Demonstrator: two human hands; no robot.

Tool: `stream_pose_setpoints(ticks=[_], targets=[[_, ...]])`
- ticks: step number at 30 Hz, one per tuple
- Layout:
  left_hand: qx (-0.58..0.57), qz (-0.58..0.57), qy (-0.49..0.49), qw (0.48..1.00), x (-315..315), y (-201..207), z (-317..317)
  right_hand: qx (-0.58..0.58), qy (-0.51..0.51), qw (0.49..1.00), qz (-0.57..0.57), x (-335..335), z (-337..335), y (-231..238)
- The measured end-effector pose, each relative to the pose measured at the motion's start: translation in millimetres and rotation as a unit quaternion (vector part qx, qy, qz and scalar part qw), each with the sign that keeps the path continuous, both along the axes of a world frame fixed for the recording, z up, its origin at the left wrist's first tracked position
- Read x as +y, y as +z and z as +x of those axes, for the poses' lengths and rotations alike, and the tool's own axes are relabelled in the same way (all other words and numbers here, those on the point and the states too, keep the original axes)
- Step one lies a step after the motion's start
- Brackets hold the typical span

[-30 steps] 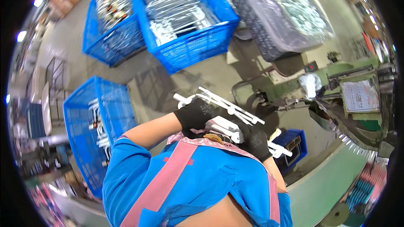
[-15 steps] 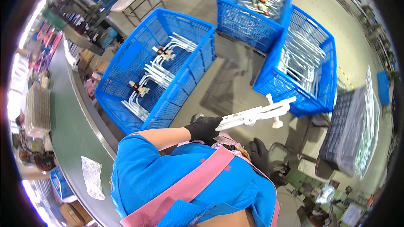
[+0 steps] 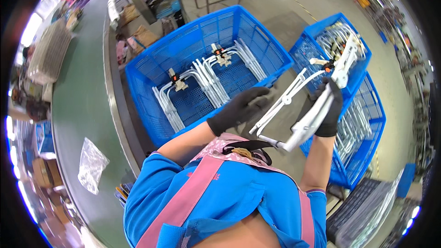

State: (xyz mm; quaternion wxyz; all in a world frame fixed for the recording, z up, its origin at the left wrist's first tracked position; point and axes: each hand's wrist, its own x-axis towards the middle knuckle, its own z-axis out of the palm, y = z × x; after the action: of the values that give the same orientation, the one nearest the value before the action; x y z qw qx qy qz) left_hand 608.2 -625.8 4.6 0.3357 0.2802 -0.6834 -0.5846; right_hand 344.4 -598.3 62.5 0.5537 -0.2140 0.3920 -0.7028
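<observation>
A white folding tubular frame (image 3: pixel 313 121) with round joints and a black-and-orange fitting is held up at centre right. My right hand (image 3: pixel 331 105), in a black glove, is closed around its thicker white part. To the left of the frame my left hand (image 3: pixel 242 109), also gloved in black, has its fingers stretched out and holds nothing. It is near the front edge of a blue plastic crate (image 3: pixel 177 46). Inside that crate lie several similar bent white tube frames (image 3: pixel 209 82), two with cream and black-and-orange fittings.
Right of me stand a second blue crate (image 3: pixel 305 57) holding tubes and fittings, and a third (image 3: pixel 374 142) with white tubes. A green-topped conveyor (image 3: pixel 80 105) curves along my left, bearing a clear plastic bag (image 3: pixel 92 165). Plastic-wrapped dark panels (image 3: pixel 367 206) are at the lower right.
The white frame has passed from my left hand to my right and is now raised on the right side. My left hand has opened. The view has turned, shifting the crates.
</observation>
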Motion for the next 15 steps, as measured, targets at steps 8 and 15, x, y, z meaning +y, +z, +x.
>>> stream_pose_setpoints(ticks=[8, 15], targets=[[-0.096, 0.358, 0.112, 0.922, -52.3, -209.3, 78.9, -0.208, 0.337, 0.906, -0.148, -79.1, 32.0, 70.5], [0.005, 0.379, 0.334, 0.863, 22.0, -145.9, 93.0, 0.053, 0.318, 0.946, 0.024, -121.2, 14.1, 34.0]])
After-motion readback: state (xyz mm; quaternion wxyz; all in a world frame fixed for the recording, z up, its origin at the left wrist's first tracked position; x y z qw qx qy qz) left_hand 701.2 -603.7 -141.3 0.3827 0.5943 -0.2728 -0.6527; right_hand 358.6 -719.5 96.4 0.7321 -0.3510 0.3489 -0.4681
